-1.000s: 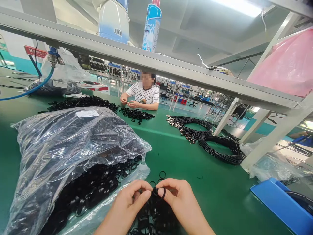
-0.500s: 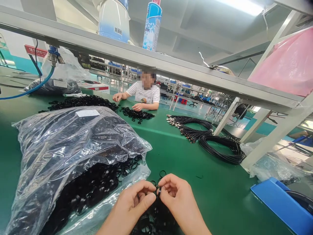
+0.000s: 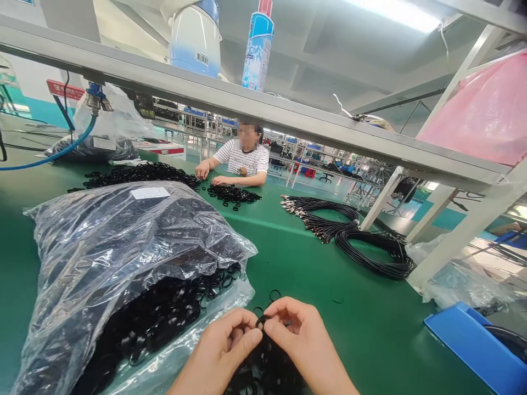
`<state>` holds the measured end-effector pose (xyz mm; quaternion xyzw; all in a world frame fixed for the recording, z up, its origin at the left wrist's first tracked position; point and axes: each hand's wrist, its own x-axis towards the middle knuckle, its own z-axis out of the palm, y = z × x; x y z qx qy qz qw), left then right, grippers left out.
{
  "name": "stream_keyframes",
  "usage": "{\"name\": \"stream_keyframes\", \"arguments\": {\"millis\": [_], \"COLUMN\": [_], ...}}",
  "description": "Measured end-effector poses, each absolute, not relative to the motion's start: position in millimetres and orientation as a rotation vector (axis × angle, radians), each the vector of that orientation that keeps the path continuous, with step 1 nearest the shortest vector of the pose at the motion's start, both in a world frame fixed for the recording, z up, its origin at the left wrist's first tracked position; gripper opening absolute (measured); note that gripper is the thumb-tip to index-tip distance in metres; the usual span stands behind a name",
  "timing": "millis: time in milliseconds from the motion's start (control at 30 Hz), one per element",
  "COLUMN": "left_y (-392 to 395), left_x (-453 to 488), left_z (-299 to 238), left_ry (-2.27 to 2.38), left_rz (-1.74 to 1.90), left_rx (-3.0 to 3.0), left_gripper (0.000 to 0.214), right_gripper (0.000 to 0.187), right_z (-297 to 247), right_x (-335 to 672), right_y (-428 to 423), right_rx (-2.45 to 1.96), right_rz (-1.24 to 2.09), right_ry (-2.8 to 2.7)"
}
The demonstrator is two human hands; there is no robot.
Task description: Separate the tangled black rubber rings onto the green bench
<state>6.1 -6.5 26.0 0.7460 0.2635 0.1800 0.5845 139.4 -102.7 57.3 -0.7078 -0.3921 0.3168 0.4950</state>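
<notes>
A clear bag [image 3: 135,230] of black rings [image 3: 160,307] lies on the green tabletop [image 3: 304,269], loose rings [image 3: 267,370] heaped beside it, another pile [image 3: 142,176] behind; coiled black cables [image 3: 373,255] sit by the shelf leg [image 3: 455,236]. Overhead, the metal shelf [image 3: 308,123] carries a spray can [image 3: 258,55] and a white-and-blue container [image 3: 195,41].

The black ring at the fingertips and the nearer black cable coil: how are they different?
The ring is small, while the cable coil is far larger. The ring looks like one loop; the coil has many strands. The left hand and right hand hold the ring; the coil lies on the green table. Both are black and rounded.
</notes>
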Motion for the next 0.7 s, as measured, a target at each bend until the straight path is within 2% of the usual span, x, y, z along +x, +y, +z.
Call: {"name": "stream_keyframes", "arguments": {"millis": [267, 700], "left_y": [3, -5], "left_x": [7, 5], "left_z": [17, 27], "left_ry": [0.574, 0.652], "left_rz": [0.382, 0.395], "left_rx": [1.702, 1.748], "left_gripper": [0.039, 0.032], "right_gripper": [0.022, 0.021], "right_z": [52, 50], "right_x": [149, 145], "right_y": [-104, -102], "right_rx": [-1.357, -1.419], "right_rz": [1.072, 1.069], "right_ry": [-0.789, -0.774]}}
